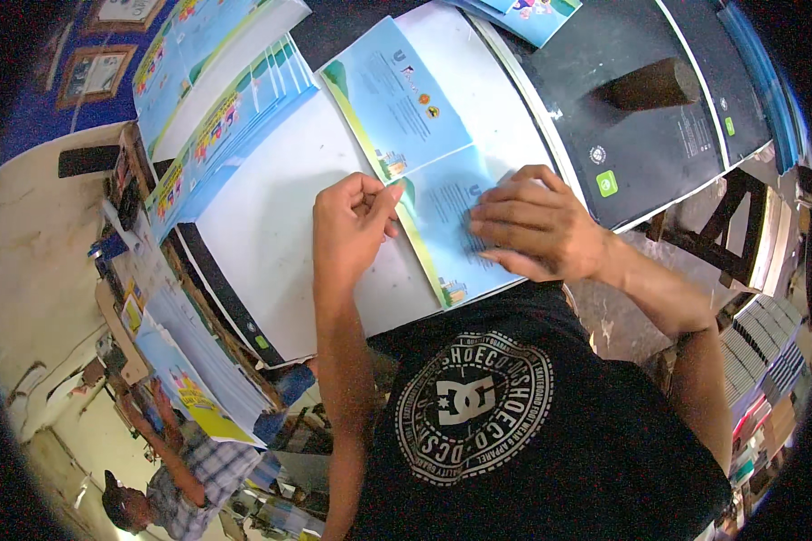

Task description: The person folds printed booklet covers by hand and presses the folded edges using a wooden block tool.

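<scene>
A light blue printed sheet (pixel 433 108) with a green and yellow border lies lengthwise on a white board (pixel 280 216), a pale line crossing its middle. At the sheet's left edge, my left hand (pixel 354 221) has its thumb and forefinger pinched together on the border; the other fingers are curled. My right hand (pixel 541 225) rests on the sheet's near half, palm down, fingers stretched out and slightly bent. Its fingertips are a little blurred, and the hand covers part of the print.
Stacks of blue printed sheets (pixel 235 135) stand at the far left. A dark brown block (pixel 654 86) sits on black boards (pixel 641 153) at the right. More sheets (pixel 541 18) lie at the far edge. Another person (pixel 185 478) handles a paper stack (pixel 198 361) at the lower left.
</scene>
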Demonstrator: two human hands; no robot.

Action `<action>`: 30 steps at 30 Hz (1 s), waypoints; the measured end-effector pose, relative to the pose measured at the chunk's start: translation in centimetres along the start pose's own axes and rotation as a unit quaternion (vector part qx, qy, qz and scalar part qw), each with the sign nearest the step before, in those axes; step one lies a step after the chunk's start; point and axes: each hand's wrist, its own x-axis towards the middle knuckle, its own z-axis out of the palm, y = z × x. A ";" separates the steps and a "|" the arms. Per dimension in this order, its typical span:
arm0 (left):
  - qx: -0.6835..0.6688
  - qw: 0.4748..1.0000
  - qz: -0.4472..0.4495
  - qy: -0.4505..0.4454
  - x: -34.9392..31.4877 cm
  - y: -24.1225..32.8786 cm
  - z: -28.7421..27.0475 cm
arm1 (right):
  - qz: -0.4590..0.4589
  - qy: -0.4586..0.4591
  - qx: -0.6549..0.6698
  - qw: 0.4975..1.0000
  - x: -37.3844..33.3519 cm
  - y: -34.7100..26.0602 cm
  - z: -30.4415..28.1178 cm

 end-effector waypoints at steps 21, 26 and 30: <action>-0.016 0.999 0.028 0.006 0.3 -0.8 -0.8 | 0.088 -0.065 -0.179 0.978 5.3 -0.5 1.1; -0.020 0.999 0.044 0.004 0.6 -1.0 -0.6 | 0.074 -0.101 -0.169 0.978 5.4 -0.1 2.3; -0.016 0.999 0.042 0.009 0.6 -1.2 -0.8 | 0.076 -0.115 -0.176 0.975 5.4 -0.2 2.3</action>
